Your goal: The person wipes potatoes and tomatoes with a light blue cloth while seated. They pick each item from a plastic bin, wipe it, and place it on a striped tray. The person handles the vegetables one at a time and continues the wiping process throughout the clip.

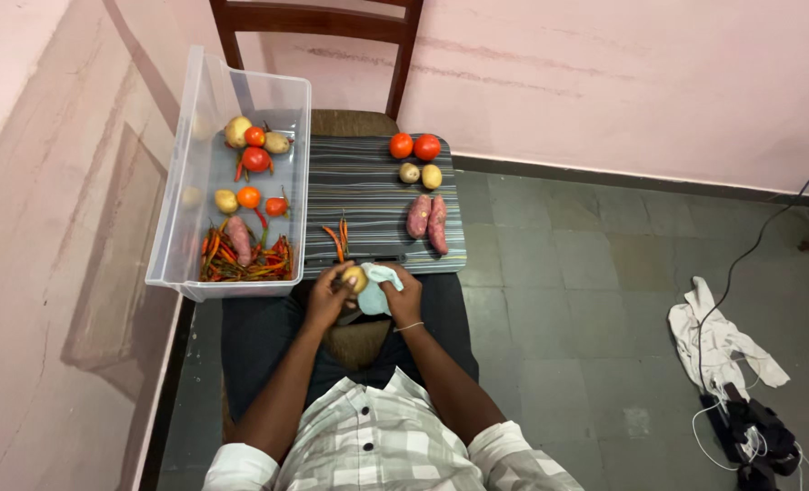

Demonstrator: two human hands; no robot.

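Note:
My left hand (pixel 329 295) grips a small yellowish potato (pixel 355 275) just in front of the striped mat's near edge. A pale blue cloth (pixel 377 289) is bunched in my right hand (pixel 403 295) and pressed against the potato. On the striped mat (pixel 368 186) lie two red tomatoes (pixel 414 146), two small potatoes (pixel 421 175), two pink sweet potatoes (pixel 428 221) and a few chillies (pixel 338 238).
A clear plastic bin (pixel 186 182) to the left holds potatoes, tomatoes, a sweet potato and several chillies. A wooden chair (pixel 318 27) stands behind the mat against the pink wall. On the grey tiled floor at right lie a white cloth (pixel 718 336), cables and a dark bundle (pixel 757 436).

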